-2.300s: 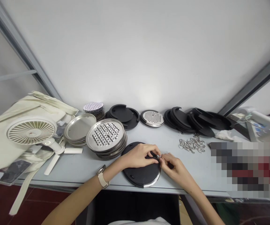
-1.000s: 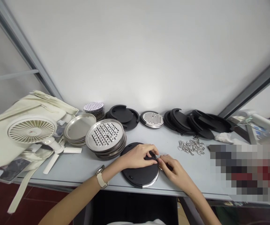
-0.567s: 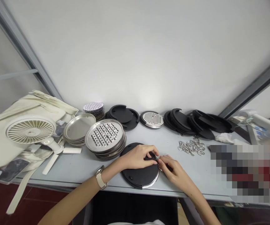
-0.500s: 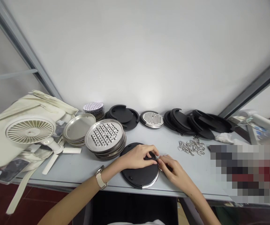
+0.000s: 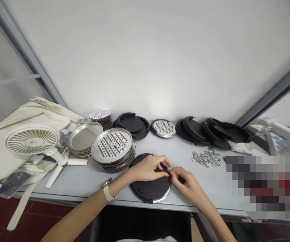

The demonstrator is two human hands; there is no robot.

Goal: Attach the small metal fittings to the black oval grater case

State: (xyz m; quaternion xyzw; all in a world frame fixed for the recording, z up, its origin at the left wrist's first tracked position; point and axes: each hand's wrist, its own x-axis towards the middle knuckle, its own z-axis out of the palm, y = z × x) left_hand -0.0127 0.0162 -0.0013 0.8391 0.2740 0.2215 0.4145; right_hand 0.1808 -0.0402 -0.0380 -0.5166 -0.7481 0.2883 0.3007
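Note:
A round black disc (image 5: 152, 190) with a shiny metal rim showing along its right side lies flat at the table's front edge. My left hand (image 5: 148, 168), with a watch at the wrist, rests on top of it. Its thumb and fingertips pinch a small metal wire loop (image 5: 169, 169) at the disc's right edge. From the other side, my right hand (image 5: 185, 181) pinches the same loop between thumb and index finger, its other fingers curled. The fingertips partly hide the loop, so I cannot tell whether it passes through the disc.
Left of the disc stand a stack of grater plates (image 5: 112, 146) and a stack of plain metal discs (image 5: 84, 137). Black round holders (image 5: 195, 129) line the wall. A pile of wire loops (image 5: 205, 158) lies to the right. At far left is a white fan (image 5: 33, 143).
My right hand's fingers have shifted very slightly at the wire loop. My left hand and the disc stay in place.

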